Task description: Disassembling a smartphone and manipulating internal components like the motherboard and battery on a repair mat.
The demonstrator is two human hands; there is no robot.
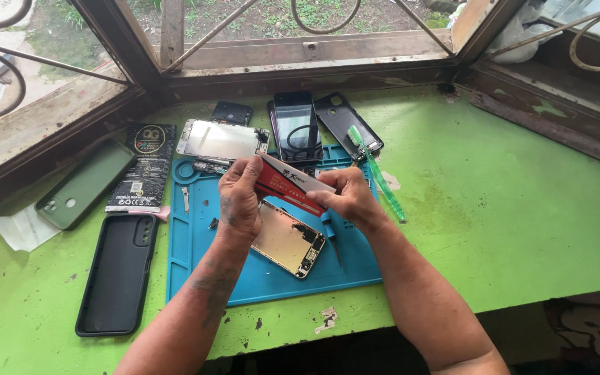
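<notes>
Green painted wooden surface [494, 208] sits under a barred window; the blue silicone repair mat [272, 278] lies at centre.

Both hands are closed on 1 flat red-and-white battery pack [292, 183]: left hand [239, 198] pinches its 9 o'clock end, right hand [347, 198] grips the 3 o'clock end and also has a small blue-handled screwdriver [330, 236] tucked in, tip pointing to 6 o'clock. The pack hangs directly above the open gold-coloured phone chassis [287, 239] on the mat.

Risks, my read:
- Screwdriver tip is near the bare chassis; a slip could gouge the board or pierce the pack.
- Flexing the pack between 2 hands could crease the cell.
- Green translucent pry tool [378, 177] at 2 o'clock lies half off the mat and could roll.

Containers: moulded trays along the mat's 12 o'clock edge hold small parts; can't tell which. Empty black phone case [118, 272] at 8 o'clock, empty green phone case [85, 184] at 10 o'clock.
</notes>
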